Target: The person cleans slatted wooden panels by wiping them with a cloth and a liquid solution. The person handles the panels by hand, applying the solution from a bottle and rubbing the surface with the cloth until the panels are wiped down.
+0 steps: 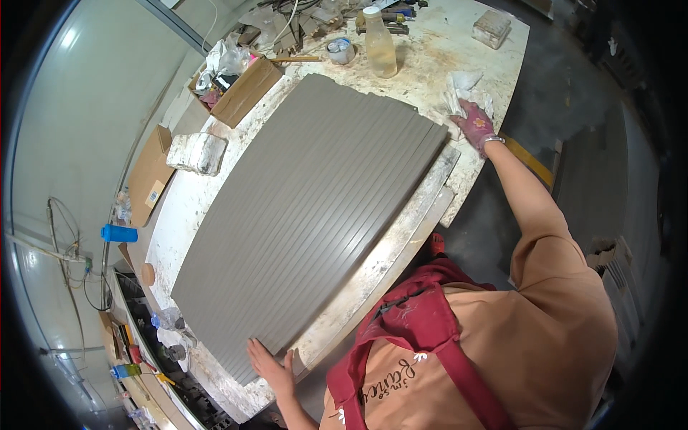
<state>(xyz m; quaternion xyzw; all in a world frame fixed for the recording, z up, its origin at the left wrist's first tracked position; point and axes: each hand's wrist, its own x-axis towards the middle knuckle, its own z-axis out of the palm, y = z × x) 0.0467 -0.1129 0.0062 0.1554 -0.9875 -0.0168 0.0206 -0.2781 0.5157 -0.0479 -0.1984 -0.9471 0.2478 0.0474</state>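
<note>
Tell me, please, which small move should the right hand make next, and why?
Probably the right hand should lift the crumpled white cloth toward the grey strips: its gloved fingers are at the cloth, and the left hand rests at the strips' near end, perhaps steadying them.

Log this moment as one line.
LEFT: bare left hand at edge of long grey flat strips; RIGHT: pink-gloved right hand on crumpled thin white material; NEARBY: upright translucent white-capped bottle on stained white table

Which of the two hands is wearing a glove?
The right hand: it wears a pink glove, while the left hand, at the grey strips, is bare.
</note>
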